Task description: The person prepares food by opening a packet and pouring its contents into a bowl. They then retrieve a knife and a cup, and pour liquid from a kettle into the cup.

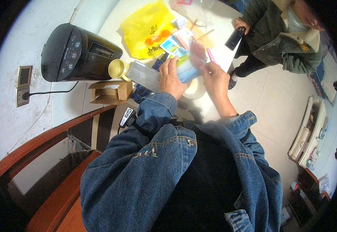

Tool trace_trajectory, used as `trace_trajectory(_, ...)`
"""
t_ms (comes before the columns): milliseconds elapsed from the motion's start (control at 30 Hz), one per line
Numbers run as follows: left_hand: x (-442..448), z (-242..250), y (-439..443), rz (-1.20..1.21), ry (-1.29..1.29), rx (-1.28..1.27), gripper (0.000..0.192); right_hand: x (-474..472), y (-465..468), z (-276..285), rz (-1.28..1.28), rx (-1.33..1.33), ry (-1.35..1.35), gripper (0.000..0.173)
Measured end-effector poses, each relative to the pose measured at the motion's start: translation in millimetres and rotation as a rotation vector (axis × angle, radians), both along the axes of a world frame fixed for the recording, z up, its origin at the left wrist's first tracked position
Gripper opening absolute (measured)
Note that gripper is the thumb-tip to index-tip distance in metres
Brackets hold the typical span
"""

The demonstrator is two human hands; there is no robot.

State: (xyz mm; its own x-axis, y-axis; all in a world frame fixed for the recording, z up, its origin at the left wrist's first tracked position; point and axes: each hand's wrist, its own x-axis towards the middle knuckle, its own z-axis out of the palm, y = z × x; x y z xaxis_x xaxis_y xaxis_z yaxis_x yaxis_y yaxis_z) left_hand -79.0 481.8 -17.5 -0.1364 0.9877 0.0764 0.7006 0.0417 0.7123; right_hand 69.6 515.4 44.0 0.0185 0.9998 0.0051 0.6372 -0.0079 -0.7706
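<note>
Over the white table, my left hand grips the left side of a blue packet, with the thumb along its near edge. My right hand pinches the lower end of a reddish see-through plastic pouch, right beside the blue packet. Whether the pouch and the packet are joined cannot be made out. Beneath them, a pale round dish or lid is partly covered. Several printed sachets lie just beyond my hands. A pink-handled tool rests past my right fingers.
Left of my hands are a clear plastic box, a yellow mug, an open cardboard box and a black electric water boiler. A yellow plastic bag lies behind. At right, another person holds a black remote control.
</note>
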Motion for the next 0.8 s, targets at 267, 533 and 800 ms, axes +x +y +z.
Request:
trace_trajectory(267, 5.0, -1.8, 1.5, 0.010, -0.056, 0.006, 0.095, -1.4, 2.0, -0.5, -0.035, -0.210, 0.159, 0.021)
trace_trajectory(533, 2.7, -1.8, 3.7, 0.002, -0.053, 0.051, 0.095, -2.4, 4.3, -2.1, 0.058, 0.067, -0.039, 0.020)
trace_trajectory(800, -1.9, -1.9, 4.4, -0.033, -0.094, 0.025, 0.099, -2.4, 6.9, 17.7, 0.043, 0.006, 0.112, 0.021)
